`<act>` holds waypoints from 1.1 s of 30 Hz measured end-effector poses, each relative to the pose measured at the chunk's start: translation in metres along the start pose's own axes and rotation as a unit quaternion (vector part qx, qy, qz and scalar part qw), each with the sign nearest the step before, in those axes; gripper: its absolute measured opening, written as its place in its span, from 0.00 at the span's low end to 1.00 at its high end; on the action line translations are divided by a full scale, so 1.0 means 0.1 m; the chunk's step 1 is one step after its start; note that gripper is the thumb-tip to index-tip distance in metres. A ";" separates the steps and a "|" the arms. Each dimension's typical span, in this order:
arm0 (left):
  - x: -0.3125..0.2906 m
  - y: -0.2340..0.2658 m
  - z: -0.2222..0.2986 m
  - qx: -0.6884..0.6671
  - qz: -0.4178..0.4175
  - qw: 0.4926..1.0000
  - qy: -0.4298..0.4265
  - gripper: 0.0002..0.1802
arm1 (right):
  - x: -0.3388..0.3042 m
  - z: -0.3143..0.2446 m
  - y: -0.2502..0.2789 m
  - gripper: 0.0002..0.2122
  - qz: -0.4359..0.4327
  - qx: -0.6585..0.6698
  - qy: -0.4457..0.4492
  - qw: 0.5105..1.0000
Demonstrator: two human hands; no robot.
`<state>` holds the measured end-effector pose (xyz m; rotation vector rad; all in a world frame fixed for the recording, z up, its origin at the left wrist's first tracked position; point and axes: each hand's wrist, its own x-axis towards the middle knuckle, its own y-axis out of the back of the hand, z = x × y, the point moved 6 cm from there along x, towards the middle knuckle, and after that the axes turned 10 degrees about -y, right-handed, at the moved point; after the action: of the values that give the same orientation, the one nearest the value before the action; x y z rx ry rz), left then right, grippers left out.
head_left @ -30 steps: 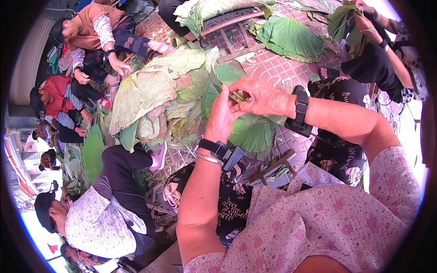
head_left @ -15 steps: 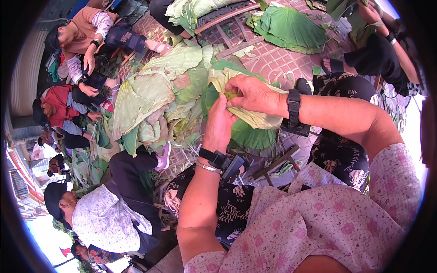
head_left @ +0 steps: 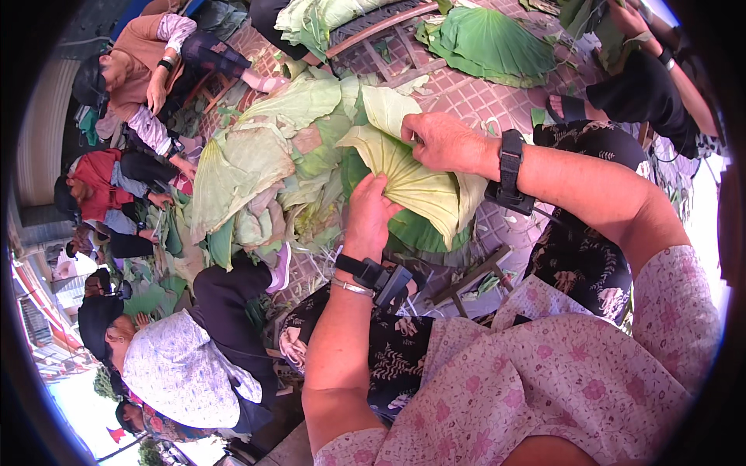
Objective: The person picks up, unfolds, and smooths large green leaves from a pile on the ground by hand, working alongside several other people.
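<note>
A large pale yellow-green lotus leaf (head_left: pixel 423 194), its veins fanning out, lies spread in front of me. At its lower left edge my left hand (head_left: pixel 368 217) grips it, thumb on top and fingers beneath. My right hand (head_left: pixel 449 144) is closed over the upper part of the leaf, fingers curled in. What the right fingertips hold is hidden. Darker green leaf (head_left: pixel 423 231) shows underneath. Both wrists carry black straps with small devices.
To the left lies a heap of faded lotus leaves (head_left: pixel 249 167). A stack of green leaves (head_left: pixel 493 46) lies on the paving ahead, near a wooden frame (head_left: pixel 388 27). Low wooden stool parts (head_left: pixel 474 281) stand before my knees. Several people sit at the left; another person's arm (head_left: pixel 691 93) shows at far right.
My right hand has lifted off the leaf's middle and moved slightly up and right. The leaf has opened out, showing its veins. My left hand keeps its hold, slightly lower.
</note>
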<state>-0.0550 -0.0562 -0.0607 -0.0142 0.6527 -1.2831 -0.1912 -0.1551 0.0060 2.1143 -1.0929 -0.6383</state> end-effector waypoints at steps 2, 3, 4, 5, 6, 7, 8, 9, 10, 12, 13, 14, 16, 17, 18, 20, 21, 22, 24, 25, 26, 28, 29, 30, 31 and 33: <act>0.05 0.17 -0.07 0.023 0.034 0.999 0.011 0.17 | 0.12 0.15 0.15 0.09 0.027 -0.003 -0.027 0.999; 0.06 0.24 -0.08 0.038 0.050 0.998 0.010 0.16 | 0.19 0.22 0.29 0.09 0.067 0.003 -0.040 0.997; 0.06 0.30 -0.09 0.052 0.066 0.996 0.010 0.14 | 0.25 0.29 0.42 0.09 0.107 0.009 -0.054 0.993; 0.06 0.28 -0.08 0.072 0.063 0.995 0.003 0.12 | 0.30 0.39 0.52 0.09 0.109 0.004 -0.056 0.992; 0.05 0.28 -0.07 0.070 0.061 0.996 0.001 0.12 | 0.34 0.40 0.65 0.10 0.149 0.003 -0.029 0.988; 0.03 0.30 -0.05 0.092 0.067 0.993 0.000 0.12 | 0.36 0.41 0.76 0.10 0.188 0.001 -0.002 0.982; 0.01 0.31 -0.02 0.114 0.075 0.991 -0.003 0.12 | 0.39 0.41 0.81 0.10 0.189 -0.003 0.001 0.982; -0.01 0.29 0.00 0.107 0.069 0.992 -0.001 0.12 | 0.39 0.38 0.88 0.11 0.209 -0.009 0.022 0.978; -0.01 0.27 0.01 0.104 0.068 0.992 -0.004 0.12 | 0.39 0.36 0.94 0.11 0.228 -0.016 0.044 0.973; -0.03 0.27 0.04 0.104 0.080 0.991 -0.020 0.12 | 0.36 0.30 0.96 0.11 0.229 -0.023 0.055 0.972; -0.03 0.26 0.05 0.104 0.080 0.991 -0.019 0.12 | 0.34 0.26 0.96 0.12 0.229 -0.029 0.066 0.971; -0.04 0.24 0.08 0.104 0.077 0.991 -0.024 0.13 | 0.33 0.20 0.92 0.12 0.228 -0.027 0.067 0.971; -0.03 0.23 0.10 0.106 0.077 0.991 -0.028 0.13 | 0.30 0.04 0.74 0.12 0.191 -0.027 0.107 0.975; 0.01 0.21 0.08 0.093 0.065 0.993 -0.026 0.13 | 0.24 -0.04 0.64 0.12 0.180 -0.047 0.125 0.975; 0.02 0.20 0.08 0.081 0.056 0.995 -0.026 0.12 | 0.16 -0.18 0.52 0.12 0.151 -0.054 0.146 0.976; 0.03 0.13 0.09 0.059 0.053 0.997 -0.025 0.13 | 0.01 -0.38 0.26 0.12 0.100 -0.053 0.208 0.972; 0.02 0.10 0.09 0.037 0.050 0.998 -0.024 0.13 | -0.06 -0.45 0.11 0.11 0.064 -0.040 0.213 0.974; 0.02 0.09 0.10 0.037 0.052 0.998 -0.023 0.13 | -0.14 -0.51 -0.02 0.11 0.028 -0.028 0.219 0.975; -0.01 -0.01 0.17 -0.002 0.011 0.999 -0.043 0.16 | -0.28 -0.59 -0.18 0.15 -0.002 -0.048 0.247 0.968; 0.00 -0.02 0.17 -0.006 0.000 0.999 -0.048 0.16 | -0.31 -0.59 -0.20 0.16 -0.003 -0.031 0.239 0.971; -0.01 -0.02 0.17 -0.007 0.002 0.999 -0.049 0.16 | -0.32 -0.59 -0.21 0.17 -0.004 -0.015 0.231 0.973; -0.01 -0.05 0.15 -0.046 -0.018 0.998 -0.039 0.17 | -0.30 -0.54 -0.23 0.19 0.001 0.002 0.204 0.979; 0.00 -0.03 0.15 -0.046 -0.015 0.998 -0.040 0.17 | -0.27 -0.50 -0.23 0.20 0.006 0.021 0.175 0.984; 0.01 -0.02 0.15 -0.055 -0.026 0.997 -0.043 0.16 | -0.26 -0.50 -0.25 0.20 0.004 0.022 0.176 0.984; 0.02 -0.02 0.16 -0.064 -0.036 0.996 -0.047 0.16 | -0.24 -0.48 -0.26 0.22 0.003 0.027 0.165 0.986; 0.02 -0.03 0.17 -0.081 -0.039 0.994 -0.056 0.15 | -0.23 -0.47 -0.26 0.23 0.002 0.030 0.153 0.988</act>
<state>-0.0494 -0.0646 -0.0471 -0.2464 0.6640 -1.2918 -0.1583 -0.1091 0.0206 2.1722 -0.9542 -0.2668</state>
